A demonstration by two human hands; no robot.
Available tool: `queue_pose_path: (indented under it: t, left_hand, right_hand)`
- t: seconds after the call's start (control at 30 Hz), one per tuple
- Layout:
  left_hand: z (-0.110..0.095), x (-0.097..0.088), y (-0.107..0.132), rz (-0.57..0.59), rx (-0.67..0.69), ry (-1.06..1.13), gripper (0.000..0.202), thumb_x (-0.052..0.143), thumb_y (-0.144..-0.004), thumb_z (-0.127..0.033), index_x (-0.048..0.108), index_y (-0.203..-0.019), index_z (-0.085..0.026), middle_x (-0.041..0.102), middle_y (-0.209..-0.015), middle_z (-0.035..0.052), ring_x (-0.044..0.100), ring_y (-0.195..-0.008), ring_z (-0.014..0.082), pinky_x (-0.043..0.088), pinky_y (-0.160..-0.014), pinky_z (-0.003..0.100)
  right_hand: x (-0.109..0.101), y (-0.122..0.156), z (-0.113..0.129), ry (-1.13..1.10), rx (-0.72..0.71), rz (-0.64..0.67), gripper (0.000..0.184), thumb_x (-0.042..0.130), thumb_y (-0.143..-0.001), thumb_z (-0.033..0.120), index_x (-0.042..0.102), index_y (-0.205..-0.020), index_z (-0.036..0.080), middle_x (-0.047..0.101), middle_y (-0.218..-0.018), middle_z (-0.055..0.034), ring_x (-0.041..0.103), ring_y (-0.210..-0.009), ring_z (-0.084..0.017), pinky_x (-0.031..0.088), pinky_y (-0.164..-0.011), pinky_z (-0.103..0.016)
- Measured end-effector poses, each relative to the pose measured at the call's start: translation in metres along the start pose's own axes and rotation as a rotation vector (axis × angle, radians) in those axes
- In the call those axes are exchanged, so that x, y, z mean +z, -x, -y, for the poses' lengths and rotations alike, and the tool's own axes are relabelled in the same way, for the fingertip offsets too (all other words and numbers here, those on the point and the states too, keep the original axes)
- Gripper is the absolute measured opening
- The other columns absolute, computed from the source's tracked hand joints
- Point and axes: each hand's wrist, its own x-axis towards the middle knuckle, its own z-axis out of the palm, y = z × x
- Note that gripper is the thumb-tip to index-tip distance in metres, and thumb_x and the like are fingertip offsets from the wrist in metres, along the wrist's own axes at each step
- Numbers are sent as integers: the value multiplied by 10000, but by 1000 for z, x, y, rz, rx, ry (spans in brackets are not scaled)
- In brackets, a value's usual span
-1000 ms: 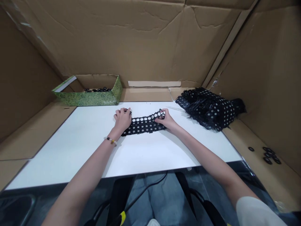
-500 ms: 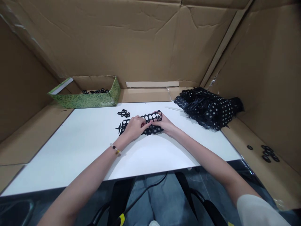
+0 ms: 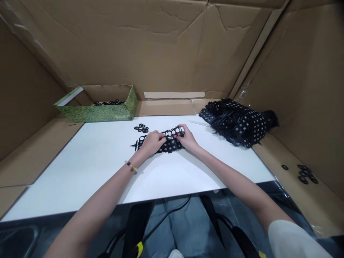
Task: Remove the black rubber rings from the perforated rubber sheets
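Observation:
My left hand (image 3: 152, 142) and my right hand (image 3: 188, 138) both pinch a strip of black lace with round holes (image 3: 170, 145), lying bunched on the white board (image 3: 80, 175). Its upper edge is lifted between my fingers, and a pointed black end sticks out to the left. Just behind my left hand sits a small cluster of black rings (image 3: 141, 128), which neither hand touches. The part of the strip under my palms is hidden.
A heap of black dotted lace (image 3: 236, 123) lies at the right rear of the board. A green patterned box (image 3: 94, 113) holding black rings (image 3: 109, 103) stands at the back left. More rings (image 3: 305, 174) lie on the cardboard at right. Cardboard walls surround the board.
My left hand has moved right, towards my right hand, and the strip is bunched shorter. The small ring cluster behind it has come into view.

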Motion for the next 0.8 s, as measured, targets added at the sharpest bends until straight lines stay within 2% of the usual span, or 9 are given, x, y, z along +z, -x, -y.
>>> queue_pose_path:
  t: [0.1,0.17,0.3,0.43,0.57,0.67,0.8]
  left_hand:
    - [5,2,-2,30,-56,110,273,444,-800,-289,436,-537,-215,516,-609,22,498,-634,197,350,-631,334]
    - [6,4,-3,71,-105,201,286,452,-768,-283,359,-505,-220,425,-526,-7,422,-558,168,294,-576,327]
    - [6,6,-4,114,-117,315,296,447,-744,-278,294,-497,-222,316,-492,-31,339,-531,146,247,-553,321]
    - [3,4,-3,111,-33,286,307,428,-816,-313,353,-537,-209,425,-544,-26,424,-593,160,339,-671,327]
    - [-3,3,0,113,17,180,330,400,-908,-348,475,-625,-197,568,-675,9,529,-733,207,344,-885,427]
    - [-4,4,1,118,14,154,345,362,-945,-341,537,-686,-196,585,-754,38,549,-840,240,324,-920,463]
    - [-2,7,2,128,6,155,353,324,-959,-319,570,-738,-198,583,-794,49,553,-875,248,323,-927,467]
  right_hand:
    - [2,1,1,24,22,15,441,592,-668,234,512,-1100,272,523,-681,68,567,-716,-174,423,-712,-298]
    - [3,2,3,34,29,26,439,564,-674,202,511,-1103,279,542,-687,67,581,-728,-177,427,-713,-298]
    - [3,4,4,69,11,49,443,526,-702,180,516,-1132,285,577,-716,53,595,-763,-186,440,-746,-317]
    - [2,4,4,-13,-51,130,475,578,-736,256,511,-1206,278,612,-859,27,594,-815,-181,459,-831,-341]
    - [3,9,8,-84,-98,223,621,664,-705,297,466,-1293,267,638,-962,11,614,-904,-185,455,-923,-358]
    - [3,13,12,-15,-130,208,635,666,-692,259,484,-1301,259,652,-941,12,629,-902,-190,454,-933,-367]
    - [4,16,14,14,-162,175,574,639,-716,263,517,-1277,248,656,-900,10,637,-874,-193,468,-902,-361]
